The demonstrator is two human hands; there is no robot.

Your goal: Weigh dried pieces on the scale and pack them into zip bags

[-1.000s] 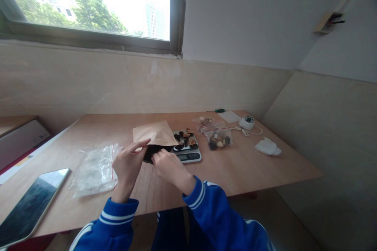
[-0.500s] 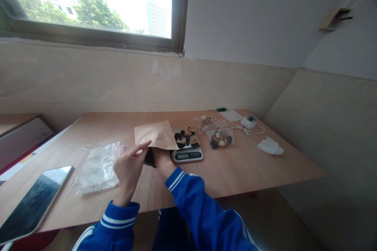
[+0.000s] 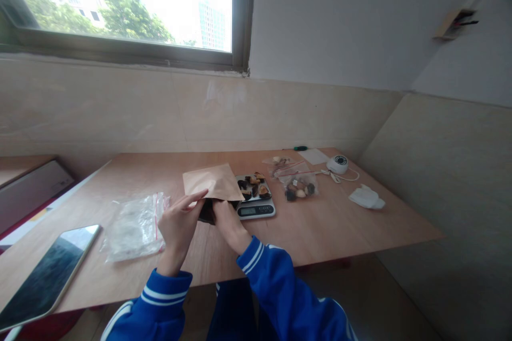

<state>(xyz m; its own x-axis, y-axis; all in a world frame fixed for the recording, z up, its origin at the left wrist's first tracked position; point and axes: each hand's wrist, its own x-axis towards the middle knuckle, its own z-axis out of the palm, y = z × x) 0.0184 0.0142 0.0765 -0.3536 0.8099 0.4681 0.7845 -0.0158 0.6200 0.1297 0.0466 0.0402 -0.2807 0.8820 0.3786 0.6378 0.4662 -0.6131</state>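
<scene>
My left hand (image 3: 180, 226) pinches the near edge of a brown paper bag (image 3: 214, 181), thumb and fingers closed on it. The bag lies tilted above the table, its dark mouth facing me. My right hand (image 3: 230, 222) reaches in at that mouth, so its fingers are hidden and I cannot tell what they hold. Just right of the bag stands a white kitchen scale (image 3: 260, 209). Dark-and-tan pieces (image 3: 255, 185), like dried mushroom slices, are spread on its platform. The bag's right corner overlaps the scale.
Left on the table (image 3: 144, 282) lie a clear zip bag (image 3: 134, 229) and a large phone (image 3: 50, 274). Beyond the scale are clear bags of pieces (image 3: 299, 189), a white dome camera (image 3: 338, 164) with cable, a crumpled white tissue (image 3: 367, 197), white paper (image 3: 313, 156) and a green-handled tool (image 3: 300, 148).
My right hand and sleeve have shifted a little to the right at the bag's mouth. The paper bag has moved slightly right, and my left hand still holds it.
</scene>
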